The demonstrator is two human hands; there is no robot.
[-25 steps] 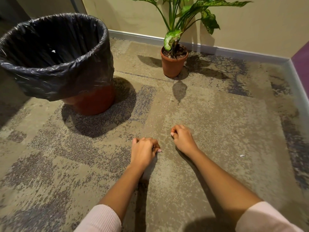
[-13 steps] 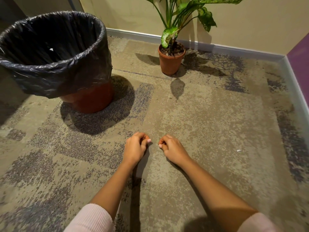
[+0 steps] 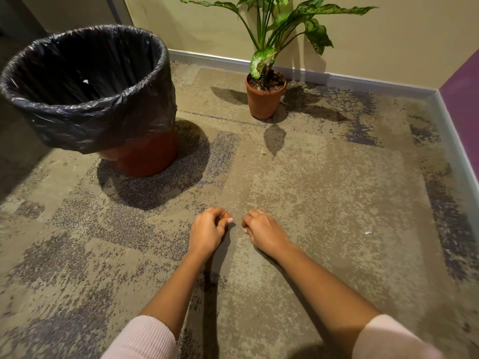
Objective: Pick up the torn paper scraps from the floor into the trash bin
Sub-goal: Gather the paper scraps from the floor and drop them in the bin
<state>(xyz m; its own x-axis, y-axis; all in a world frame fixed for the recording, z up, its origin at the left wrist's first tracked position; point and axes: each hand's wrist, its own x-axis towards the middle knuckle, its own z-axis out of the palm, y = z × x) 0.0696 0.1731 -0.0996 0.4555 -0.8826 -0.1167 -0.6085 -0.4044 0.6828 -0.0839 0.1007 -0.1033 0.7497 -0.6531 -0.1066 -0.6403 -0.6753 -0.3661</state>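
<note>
Hovering over carpet (image 3: 324,203), left hand (image 3: 207,230) and right hand (image 3: 264,230) curl shut — contents hidden.

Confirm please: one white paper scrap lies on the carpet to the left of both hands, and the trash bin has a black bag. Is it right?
Not quite. In the head view the white paper scrap lies on the carpet to the right of both hands, beyond the right hand. The trash bin does have a black bag.
</note>
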